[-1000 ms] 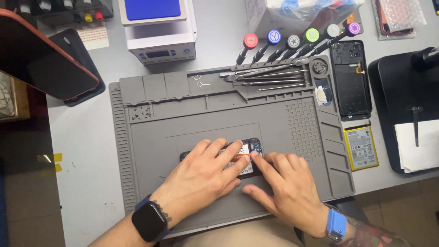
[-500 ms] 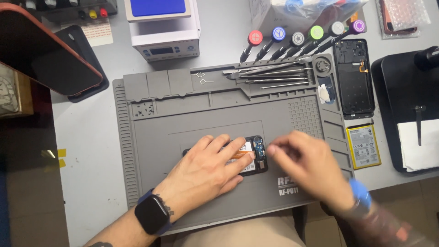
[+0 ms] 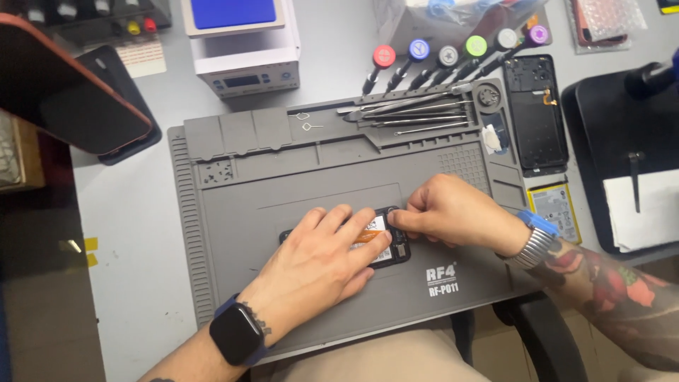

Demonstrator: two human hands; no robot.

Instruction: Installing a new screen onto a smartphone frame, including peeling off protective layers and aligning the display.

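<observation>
Opened phone [image 3: 385,240], frame centre: black casing, orange-and-white label; left hand [image 3: 322,258] pressing flat, right hand [image 3: 442,212] pinching its upper edge.

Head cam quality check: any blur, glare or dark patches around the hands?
Head view: even overhead light, left hand, right hand and opened phone look sharp; soft shadows under the hands on the grey mat; no strong glare; far left edge falls dark.
</observation>
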